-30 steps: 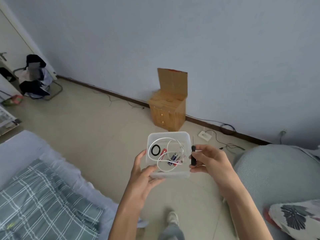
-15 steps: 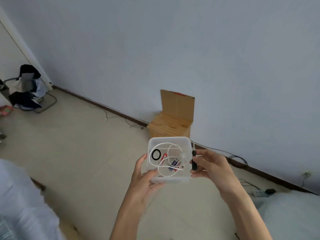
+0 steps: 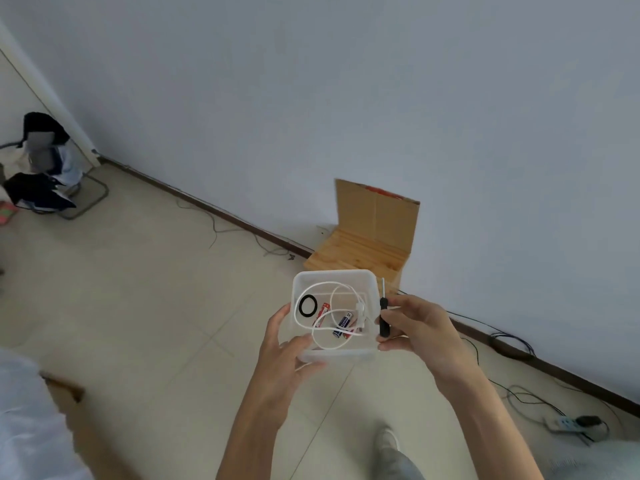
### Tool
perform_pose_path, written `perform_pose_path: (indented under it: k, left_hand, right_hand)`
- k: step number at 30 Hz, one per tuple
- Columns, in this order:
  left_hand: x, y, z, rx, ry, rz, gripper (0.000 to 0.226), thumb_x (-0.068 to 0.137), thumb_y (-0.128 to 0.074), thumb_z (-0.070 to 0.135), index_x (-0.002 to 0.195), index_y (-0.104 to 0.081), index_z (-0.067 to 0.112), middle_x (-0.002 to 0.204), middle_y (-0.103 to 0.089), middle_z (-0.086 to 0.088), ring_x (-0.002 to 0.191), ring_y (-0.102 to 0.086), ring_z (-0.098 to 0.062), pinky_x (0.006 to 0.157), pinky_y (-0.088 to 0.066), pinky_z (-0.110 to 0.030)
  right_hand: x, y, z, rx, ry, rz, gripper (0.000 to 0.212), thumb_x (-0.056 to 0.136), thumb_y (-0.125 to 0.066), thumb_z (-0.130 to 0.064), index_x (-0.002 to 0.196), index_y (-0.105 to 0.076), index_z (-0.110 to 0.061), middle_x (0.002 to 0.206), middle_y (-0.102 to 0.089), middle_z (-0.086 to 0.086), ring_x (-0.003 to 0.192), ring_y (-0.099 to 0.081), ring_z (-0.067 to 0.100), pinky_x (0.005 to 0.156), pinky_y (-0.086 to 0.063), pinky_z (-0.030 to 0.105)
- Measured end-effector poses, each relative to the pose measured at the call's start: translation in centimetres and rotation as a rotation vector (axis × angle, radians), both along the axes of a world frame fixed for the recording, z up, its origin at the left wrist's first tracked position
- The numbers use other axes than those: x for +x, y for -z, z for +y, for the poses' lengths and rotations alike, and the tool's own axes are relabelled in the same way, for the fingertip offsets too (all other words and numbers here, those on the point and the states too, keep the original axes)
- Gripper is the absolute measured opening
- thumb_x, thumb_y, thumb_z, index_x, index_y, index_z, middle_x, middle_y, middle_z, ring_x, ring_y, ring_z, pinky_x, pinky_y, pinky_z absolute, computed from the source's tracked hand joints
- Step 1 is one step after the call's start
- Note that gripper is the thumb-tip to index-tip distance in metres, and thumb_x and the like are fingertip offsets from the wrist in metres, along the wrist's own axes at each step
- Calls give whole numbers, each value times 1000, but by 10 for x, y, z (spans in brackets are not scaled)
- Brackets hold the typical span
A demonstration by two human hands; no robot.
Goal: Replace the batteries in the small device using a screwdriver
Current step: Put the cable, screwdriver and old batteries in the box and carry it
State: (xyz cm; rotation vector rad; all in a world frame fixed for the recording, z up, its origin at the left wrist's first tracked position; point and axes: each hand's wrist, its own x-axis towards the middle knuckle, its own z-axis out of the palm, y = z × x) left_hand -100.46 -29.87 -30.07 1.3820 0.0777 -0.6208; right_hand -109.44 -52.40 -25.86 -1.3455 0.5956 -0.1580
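Between my two hands, held up over the tiled floor [image 3: 145, 306], is a clear plastic tub [image 3: 334, 276]. My left grip [image 3: 282, 355] is clamped on its near left corner, thumb over the rim and fingers curled underneath. My right grip [image 3: 420, 329] is closed around the screwdriver [image 3: 383, 323], pinching its black handle between thumb and fingers just beside the tub's right wall. The thin metal shaft sticks up past the rim toward the far side. My lower fingers on that hand also touch the tub's near right corner.

Inside the tub lie the batteries [image 3: 343, 323]. One has a blue label, near the middle, and a red one [image 3: 321, 311] is just to its left. I cannot tell how many more sit beneath them. A black ring [image 3: 308, 305] rests against the left wall, and a white cable [image 3: 323, 342] loops loosely over everything, with its plug end toward the right side. I cannot make out the small device itself among these things.

Beyond the tub, against the pale wall [image 3: 346, 98], stands a wooden box [image 3: 349, 259] with a sheet of cardboard [image 3: 375, 216] leaning upright behind it. Dark wires run along the skirting to the right, and a power strip [image 3: 561, 423] lies on the floor at the near right. Far left, a chair [image 3: 45, 168] is heaped with dark and light clothes. My shoe [image 3: 387, 441] shows below my right forearm.
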Motion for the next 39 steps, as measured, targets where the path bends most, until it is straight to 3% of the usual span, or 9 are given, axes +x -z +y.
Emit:
perform_pose_path:
  k: [8, 11, 15, 17, 20, 23, 25, 34, 39]
  left_hand:
    - [160, 8, -65, 43, 4, -20, 62, 97, -75, 6, 141, -59, 47, 124, -79, -9, 119, -76, -34, 101, -62, -58]
    - [221, 4, -88, 50, 14, -29, 58, 99, -70, 2, 140, -61, 42, 112, -80, -10, 112, -75, -29, 99, -64, -56]
    - [288, 9, -124, 78, -6, -33, 57, 100, -69, 3, 143, -60, 39, 119, -79, -9, 113, -76, -28, 93, -66, -52]
    - [317, 15, -140, 98, -2, -34, 55, 101, -70, 2, 141, -63, 39, 111, -80, -9, 103, -78, -22, 89, -68, -50]
    - [359, 25, -165, 118, 40, -39, 52, 101, -68, -2, 131, -68, 41, 111, -80, -13, 98, -79, -23, 80, -68, -45]
    - [402, 42, -190, 135, 117, -41, 63, 100, -66, -6, 105, -76, 56, 110, -82, -9, 98, -80, -24, 72, -67, -38]
    - [436, 58, -208, 150, 173, -37, 70, 99, -66, -7, 99, -77, 61, 112, -83, -6, 102, -80, -27, 72, -67, -39]
    - [569, 182, -269, 337, 366, 62, 60, 108, -47, -6, 148, -64, 36, 141, -69, 2, 118, -72, -33, 82, -68, -59]
    - [609, 261, -290, 430, 451, 5, 59, 108, -43, 0, 149, -62, 38, 147, -67, 0, 122, -71, -31, 76, -69, -56]
  right_hand:
    - [164, 12, -69, -19, -31, 22, 18, 101, -63, 3, 118, -71, 3, 87, -75, 22, 67, -72, 23, 68, -68, 37]
    - [220, 9, -93, -9, -17, 25, 18, 101, -64, 2, 118, -71, 2, 97, -76, 28, 65, -73, 21, 67, -68, 37]
    - [277, 14, -118, -19, 14, 59, 18, 101, -65, 1, 117, -72, 0, 99, -76, 29, 68, -73, 22, 68, -68, 38]
    - [298, 20, -128, -4, 41, 71, 17, 100, -66, 0, 116, -73, -2, 97, -77, 25, 70, -74, 24, 70, -67, 39]
    - [328, 32, -142, 15, 82, 101, 17, 100, -66, 0, 114, -73, -4, 94, -79, 22, 71, -75, 26, 70, -67, 38]
    - [360, 49, -156, 55, 163, 138, 17, 100, -66, 1, 114, -73, -3, 95, -78, 25, 72, -75, 29, 67, -67, 36]
    - [383, 62, -164, 64, 229, 148, 16, 99, -66, 2, 114, -72, -3, 94, -77, 26, 71, -75, 28, 66, -67, 36]
    - [446, 162, -167, 142, 481, 330, 16, 98, -66, 2, 110, -74, -5, 85, -75, 25, 69, -74, 29, 75, -68, 47]
    - [463, 246, -178, 170, 559, 434, 17, 96, -64, 6, 108, -72, -4, 80, -76, 22, 67, -74, 29, 76, -67, 53]
